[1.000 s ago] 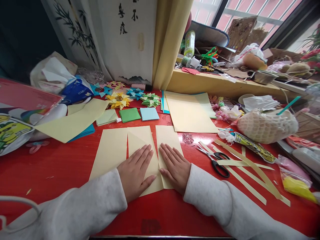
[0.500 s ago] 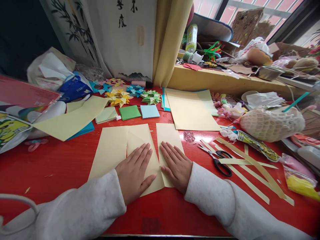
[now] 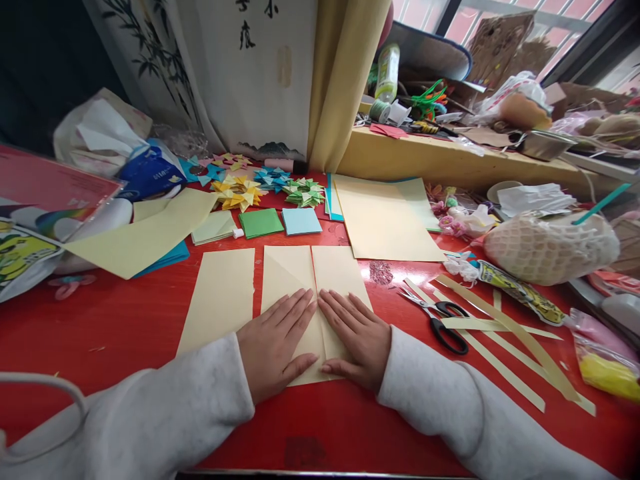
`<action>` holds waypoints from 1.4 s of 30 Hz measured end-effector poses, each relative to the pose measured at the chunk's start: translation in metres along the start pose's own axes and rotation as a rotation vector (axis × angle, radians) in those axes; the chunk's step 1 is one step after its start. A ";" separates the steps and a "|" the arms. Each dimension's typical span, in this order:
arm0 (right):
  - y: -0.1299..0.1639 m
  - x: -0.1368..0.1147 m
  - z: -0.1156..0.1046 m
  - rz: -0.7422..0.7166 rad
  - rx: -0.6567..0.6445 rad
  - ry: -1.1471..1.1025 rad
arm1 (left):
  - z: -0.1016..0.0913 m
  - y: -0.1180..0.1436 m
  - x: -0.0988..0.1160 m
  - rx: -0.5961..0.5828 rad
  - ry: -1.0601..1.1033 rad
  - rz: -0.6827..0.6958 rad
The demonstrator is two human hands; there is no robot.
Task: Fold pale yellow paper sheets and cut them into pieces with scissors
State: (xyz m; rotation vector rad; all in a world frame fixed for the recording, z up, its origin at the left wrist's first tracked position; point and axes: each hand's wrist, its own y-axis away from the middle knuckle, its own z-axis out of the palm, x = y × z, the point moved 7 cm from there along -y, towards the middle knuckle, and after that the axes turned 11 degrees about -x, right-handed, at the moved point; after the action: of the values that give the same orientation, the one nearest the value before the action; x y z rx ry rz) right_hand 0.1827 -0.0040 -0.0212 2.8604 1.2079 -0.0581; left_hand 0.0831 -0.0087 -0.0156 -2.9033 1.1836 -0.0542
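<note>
Three cream paper strips lie side by side on the red table. My left hand (image 3: pixel 281 340) rests flat, fingers stretched out, on the middle strip (image 3: pixel 285 267), which has a diagonal crease. My right hand (image 3: pixel 353 337) lies flat on the right strip (image 3: pixel 340 267). Those two strips meet along most of their long edges, with a thin red line between them at the top. To the left, the third strip (image 3: pixel 223 293) lies apart, across a narrow gap. Part of the paper is hidden under my hands and left sleeve.
Black-handled scissors (image 3: pixel 447 327) lie among thin paper offcuts (image 3: pixel 500 353) on the right. Green squares (image 3: pixel 261 223), light blue squares (image 3: pixel 301 221) and folded paper stars (image 3: pixel 239 193) are behind the strips. A larger cream sheet (image 3: pixel 387 220) lies at the back right.
My left hand has slid the middle strip rightward, away from the left strip and up against the right one. The right hand stays on its strip, its thumb now closer to my left thumb.
</note>
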 end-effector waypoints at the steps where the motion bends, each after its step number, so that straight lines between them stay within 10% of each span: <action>1: 0.000 0.000 0.001 0.011 -0.012 0.005 | 0.001 0.000 0.000 -0.008 0.004 -0.002; 42: 0.004 0.002 0.001 0.203 -0.063 0.034 | -0.002 0.008 0.005 -0.035 -0.065 -0.121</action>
State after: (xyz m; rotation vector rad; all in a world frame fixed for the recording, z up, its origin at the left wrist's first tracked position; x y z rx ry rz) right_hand 0.1867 -0.0053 -0.0223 2.9216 0.8999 0.0345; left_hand 0.0812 -0.0180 -0.0133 -2.9793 1.0089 0.0614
